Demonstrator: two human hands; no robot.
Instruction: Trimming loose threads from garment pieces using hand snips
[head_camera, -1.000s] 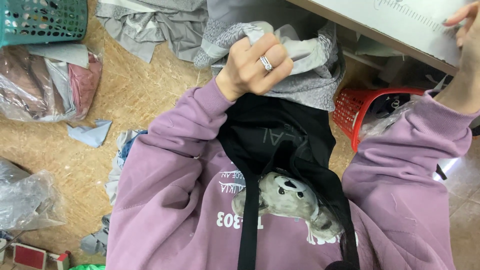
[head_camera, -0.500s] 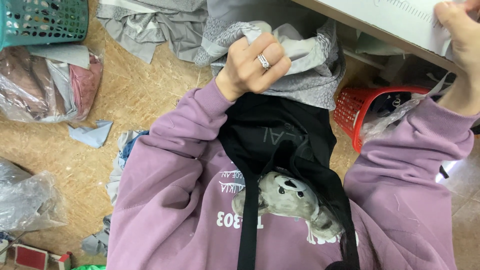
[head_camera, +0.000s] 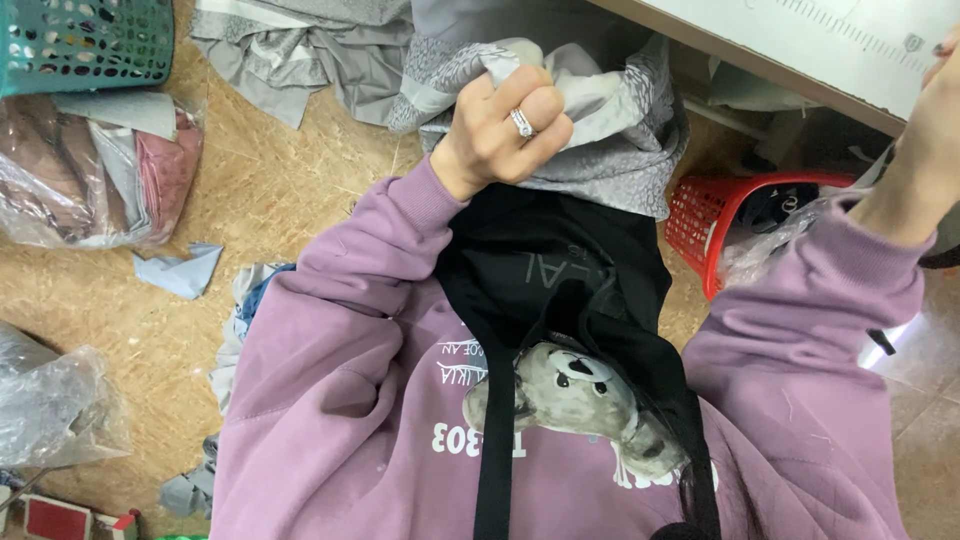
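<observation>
My left hand (head_camera: 505, 125), a ring on one finger, is clenched on a bunch of grey patterned cloth (head_camera: 610, 140) held up in front of my chest. The cloth hangs over a black strapped bag (head_camera: 560, 275) on my purple sweatshirt. A grey plush bear (head_camera: 575, 400) dangles from the bag. My right hand (head_camera: 925, 120) reaches up to the edge of a white tabletop (head_camera: 800, 40) at the top right. The frame edge cuts off most of this hand, so its fingers are hard to read.
On the chipboard floor lie a teal basket (head_camera: 85, 45), clear bags of folded fabric (head_camera: 95, 170), grey cloth pieces (head_camera: 300, 45) and scraps (head_camera: 180, 270). A red basket (head_camera: 720, 215) with plastic wrap stands under the table, and another clear bag (head_camera: 50, 410) lies at the lower left.
My right hand has slid right along the tabletop edge and partly out of frame. My left hand keeps its hold on the grey cloth, barely moving.
</observation>
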